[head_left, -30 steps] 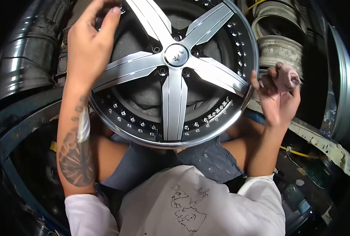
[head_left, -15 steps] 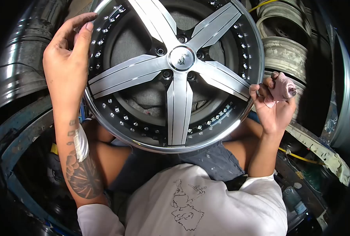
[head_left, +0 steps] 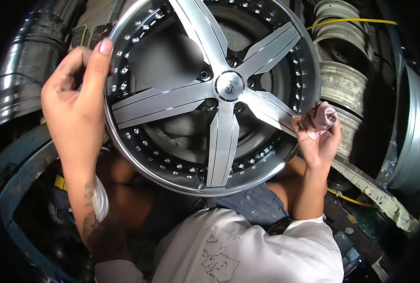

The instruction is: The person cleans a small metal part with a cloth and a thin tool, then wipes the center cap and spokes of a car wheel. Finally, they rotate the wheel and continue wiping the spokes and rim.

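Observation:
A large five-spoke alloy wheel (head_left: pixel 224 137), with a polished lip and rows of shiny bolts, leans over my lap and fills the upper middle. My left hand (head_left: pixel 75 99) is closed at the left edge of its lip, thumb along the front and the other fingers curled back, partly hidden. On the right, my right hand (head_left: pixel 316 144) clasps a bunched pink cloth (head_left: pixel 324 117) with a dark spot at its end. Its fingertips are right at the wheel's lip, beside the end of the lower right spoke. A grey blurred patch covers part of the wheel's upper left.
Several worn rims (head_left: pixel 344 82) are stacked at the right, with a yellow hose (head_left: pixel 356 20) across them. Shiny metal cylinders (head_left: pixel 35 61) stand at the left. Blue metal frame bars (head_left: pixel 12 193) run along the lower left, and a plastic bottle (head_left: pixel 347 247) lies low on the right.
The wheel sits slightly lower and further right in view. My left hand appears lower and a little left at the lip; my right hand with the cloth appears lower and further left.

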`<action>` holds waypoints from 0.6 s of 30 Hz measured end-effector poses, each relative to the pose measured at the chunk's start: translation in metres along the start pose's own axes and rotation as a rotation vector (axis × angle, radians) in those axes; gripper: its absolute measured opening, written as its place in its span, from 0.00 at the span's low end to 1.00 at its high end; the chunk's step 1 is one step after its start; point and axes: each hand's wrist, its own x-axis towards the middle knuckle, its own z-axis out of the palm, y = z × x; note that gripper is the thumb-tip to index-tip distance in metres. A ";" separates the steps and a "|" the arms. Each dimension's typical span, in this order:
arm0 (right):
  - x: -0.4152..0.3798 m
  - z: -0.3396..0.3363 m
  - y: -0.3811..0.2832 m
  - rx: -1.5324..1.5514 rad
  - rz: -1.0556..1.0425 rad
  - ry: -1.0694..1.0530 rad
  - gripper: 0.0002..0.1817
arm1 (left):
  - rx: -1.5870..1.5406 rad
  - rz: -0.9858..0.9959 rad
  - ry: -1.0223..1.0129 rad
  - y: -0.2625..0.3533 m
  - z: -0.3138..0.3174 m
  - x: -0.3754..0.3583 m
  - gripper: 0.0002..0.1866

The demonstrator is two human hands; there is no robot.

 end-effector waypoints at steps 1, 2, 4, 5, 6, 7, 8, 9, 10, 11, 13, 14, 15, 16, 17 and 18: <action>0.000 0.003 0.001 0.001 0.000 0.020 0.19 | 0.002 -0.006 0.031 0.001 0.004 -0.003 0.20; 0.000 0.004 0.001 0.001 0.000 0.041 0.19 | 0.011 -0.016 0.006 0.000 0.005 -0.005 0.20; 0.002 0.003 -0.002 -0.004 -0.010 -0.020 0.20 | 0.031 -0.037 -0.042 -0.004 0.006 -0.009 0.20; 0.004 0.003 -0.003 -0.019 -0.023 -0.053 0.21 | 0.027 -0.082 -0.039 -0.003 0.008 -0.012 0.19; 0.006 0.002 -0.004 -0.032 -0.034 -0.087 0.21 | 0.025 -0.068 -0.048 -0.005 0.008 -0.012 0.18; 0.007 0.001 -0.005 -0.033 -0.046 -0.079 0.21 | 0.023 -0.055 -0.057 -0.007 0.008 -0.012 0.18; 0.007 0.002 -0.006 -0.033 -0.057 -0.071 0.21 | 0.023 -0.042 -0.067 -0.009 0.008 -0.013 0.17; 0.006 0.002 -0.006 -0.032 -0.069 -0.059 0.22 | -0.036 -0.077 -0.045 -0.011 0.010 -0.014 0.16; 0.004 0.003 -0.007 -0.030 -0.083 -0.044 0.22 | -0.048 -0.076 -0.035 -0.012 0.011 -0.014 0.16; 0.002 0.006 -0.007 -0.041 -0.093 -0.038 0.21 | -0.028 -0.039 -0.048 -0.014 0.012 -0.014 0.15; -0.002 0.011 -0.011 -0.027 -0.136 -0.036 0.21 | 0.037 -0.058 -0.112 -0.020 0.004 -0.017 0.14; -0.005 0.012 -0.013 -0.021 -0.159 -0.036 0.21 | 0.054 -0.091 -0.126 -0.020 0.003 -0.018 0.13; -0.008 0.015 -0.017 -0.003 -0.210 -0.022 0.20 | 0.106 -0.093 -0.125 -0.018 0.003 -0.019 0.12; -0.012 0.021 -0.021 -0.015 -0.307 0.047 0.18 | 0.159 -0.095 -0.123 -0.018 0.005 -0.020 0.12; -0.017 0.021 -0.028 0.018 -0.338 0.041 0.17 | 0.143 -0.156 -0.108 -0.022 0.006 -0.021 0.11; -0.020 0.019 -0.037 0.055 -0.369 0.032 0.16 | 0.145 -0.142 -0.081 -0.023 0.012 -0.022 0.12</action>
